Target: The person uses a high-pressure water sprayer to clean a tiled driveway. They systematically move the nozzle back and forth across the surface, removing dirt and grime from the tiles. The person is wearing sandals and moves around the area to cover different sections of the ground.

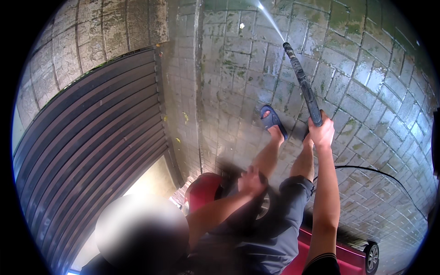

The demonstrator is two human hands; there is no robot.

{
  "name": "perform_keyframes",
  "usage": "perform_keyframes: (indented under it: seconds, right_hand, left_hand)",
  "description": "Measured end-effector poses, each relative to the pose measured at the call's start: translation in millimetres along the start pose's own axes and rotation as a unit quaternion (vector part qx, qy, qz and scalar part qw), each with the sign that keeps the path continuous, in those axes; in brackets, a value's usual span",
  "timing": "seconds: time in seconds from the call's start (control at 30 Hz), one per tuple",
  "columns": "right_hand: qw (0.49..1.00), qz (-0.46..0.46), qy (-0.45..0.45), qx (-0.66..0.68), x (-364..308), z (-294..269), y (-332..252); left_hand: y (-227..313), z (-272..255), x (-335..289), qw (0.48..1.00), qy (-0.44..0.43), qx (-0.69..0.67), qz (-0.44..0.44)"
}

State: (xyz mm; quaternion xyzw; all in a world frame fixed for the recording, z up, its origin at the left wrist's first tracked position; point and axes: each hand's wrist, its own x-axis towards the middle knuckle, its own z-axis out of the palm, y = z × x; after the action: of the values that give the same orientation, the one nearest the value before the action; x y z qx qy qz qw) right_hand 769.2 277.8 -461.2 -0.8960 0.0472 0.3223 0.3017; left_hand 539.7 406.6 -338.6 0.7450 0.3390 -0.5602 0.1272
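Observation:
A black pressure washer wand (302, 80) slants up and to the left, its rear end gripped by my right hand (322, 130). From its tip a thin white water jet (272, 21) shoots toward the top edge over wet paving. My left hand (252, 182) is lower and to the left, in front of my legs, its fingers curled. A dark shape lies against that hand, too blurred to name. Below the wand my foot in a dark blue slide sandal (274, 120) stands on the paving; the other foot is mostly hidden behind my right hand.
A brown slatted metal gate (98, 133) fills the left side. Wet brick paving (247, 59) spreads ahead and right. A black hose (385, 174) curves over it. Part of a red car (348, 254) with a wheel (372, 257) shows at the bottom. A blurred patch covers the lower left.

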Motion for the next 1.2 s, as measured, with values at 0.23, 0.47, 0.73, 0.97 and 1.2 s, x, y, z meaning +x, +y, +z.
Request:
perform_keyframes:
  seconds: [0.23, 0.47, 0.73, 0.97, 1.2]
  right_hand:
    - [0.999, 0.025, 0.015, 0.02, -51, 20, 40]
    - [0.997, 0.056, 0.032, 0.042, -74, 38, 63]
    - [0.996, 0.044, 0.065, 0.046, -69, 36, 67]
    - [0.996, 0.047, 0.053, 0.046, -59, 21, 62]
    - [0.997, 0.048, 0.047, 0.03, -38, 3, 36]
  left_hand:
    - [0, -10, -2, 1.0, -0.005, 0.0, 0.006]
    - [0, -7, 0, 1.0, -0.011, 0.005, 0.004]
    - [1, -6, -2, 1.0, -0.009, 0.017, 0.011]
    - [0, -5, -2, 1.0, -0.017, 0.016, 0.012]
    - [-1, 1, 1, 1.0, -0.011, 0.019, 0.008]
